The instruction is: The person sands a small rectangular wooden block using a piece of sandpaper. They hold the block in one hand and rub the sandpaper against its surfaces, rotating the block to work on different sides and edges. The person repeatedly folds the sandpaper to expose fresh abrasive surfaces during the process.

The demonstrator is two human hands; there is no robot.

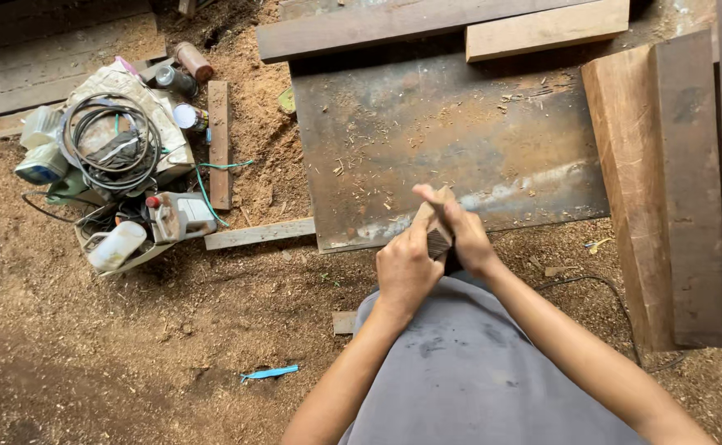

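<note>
A small wooden block (pixel 436 234) with a dark ridged face sits between my two hands, above my grey-clad lap. My left hand (pixel 406 268) wraps its near side from the left, fingers curled around it. On the right, my right hand (pixel 462 231) grips the same block, its fingers stretched over the top edge. Most of the block is hidden by the fingers. Both hands hover over the near edge of a rusty metal sheet (pixel 451 132) lying on the sawdust floor.
Thick wooden planks (pixel 674 189) lie at the right, and more boards (pixel 427 25) lie across the top. At the left is a pile with coiled cable (pixel 109 144), a power tool (pixel 179 216), bottles and cans. A blue strip (pixel 270 372) lies on the sawdust.
</note>
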